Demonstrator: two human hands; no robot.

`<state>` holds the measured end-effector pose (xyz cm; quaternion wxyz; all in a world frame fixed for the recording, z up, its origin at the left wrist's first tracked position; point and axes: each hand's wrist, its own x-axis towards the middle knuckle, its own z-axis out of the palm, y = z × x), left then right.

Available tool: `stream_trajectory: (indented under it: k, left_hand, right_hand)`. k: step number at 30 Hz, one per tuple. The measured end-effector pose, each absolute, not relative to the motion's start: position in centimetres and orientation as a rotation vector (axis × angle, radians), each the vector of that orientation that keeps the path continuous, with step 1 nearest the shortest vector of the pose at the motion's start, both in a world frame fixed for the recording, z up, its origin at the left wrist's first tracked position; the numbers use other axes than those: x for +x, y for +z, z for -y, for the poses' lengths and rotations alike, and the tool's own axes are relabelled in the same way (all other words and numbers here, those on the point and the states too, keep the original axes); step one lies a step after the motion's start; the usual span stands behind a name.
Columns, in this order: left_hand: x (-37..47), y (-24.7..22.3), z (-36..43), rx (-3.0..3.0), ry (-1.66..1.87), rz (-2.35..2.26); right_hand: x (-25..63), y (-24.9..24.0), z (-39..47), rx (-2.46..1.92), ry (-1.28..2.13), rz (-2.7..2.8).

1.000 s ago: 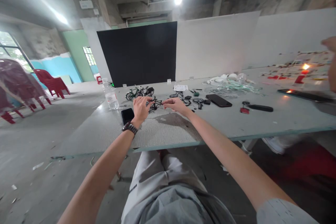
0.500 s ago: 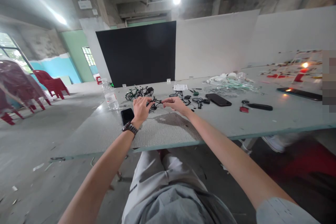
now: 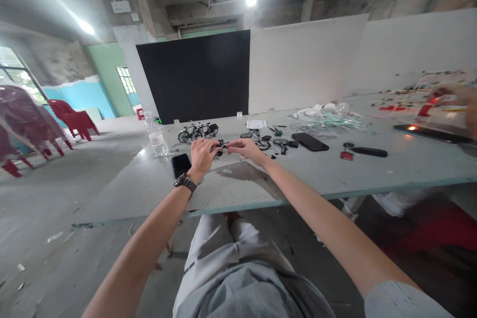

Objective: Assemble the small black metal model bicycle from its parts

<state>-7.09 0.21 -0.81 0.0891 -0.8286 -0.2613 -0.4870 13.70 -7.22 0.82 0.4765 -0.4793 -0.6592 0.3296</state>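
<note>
A small dark model bicycle frame (image 3: 221, 144) is held just above the table between my two hands. My left hand (image 3: 202, 154), with a watch at the wrist, is closed on its left side. The fingertips of my right hand (image 3: 244, 149) pinch its right end; whether they also hold a smaller part is hidden. Behind my left hand stand model bicycles (image 3: 197, 131), one of them green. Loose dark bicycle parts (image 3: 264, 144) lie to the right of my right hand.
A phone (image 3: 181, 165) and a water bottle (image 3: 156, 136) are at the left. Another phone (image 3: 310, 141), a black-handled tool (image 3: 368, 151) and clear plastic wrapping (image 3: 335, 120) lie rightward. At the far right, another person's hand (image 3: 452, 97) is by a red lighter (image 3: 425, 108).
My right hand has moved slightly left, closer to my left hand, and the frame has turned a little. Another person's hand has come in at the far right by the red lighter.
</note>
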Motion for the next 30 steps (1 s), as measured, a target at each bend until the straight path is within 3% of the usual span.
stream_trajectory:
  k: [30]
  left_hand:
    - [-7.17,-0.58,-0.01,-2.485,-1.438,0.636]
  right_hand:
    - [13.66,1.08,7.56,-1.058,0.994,1.542]
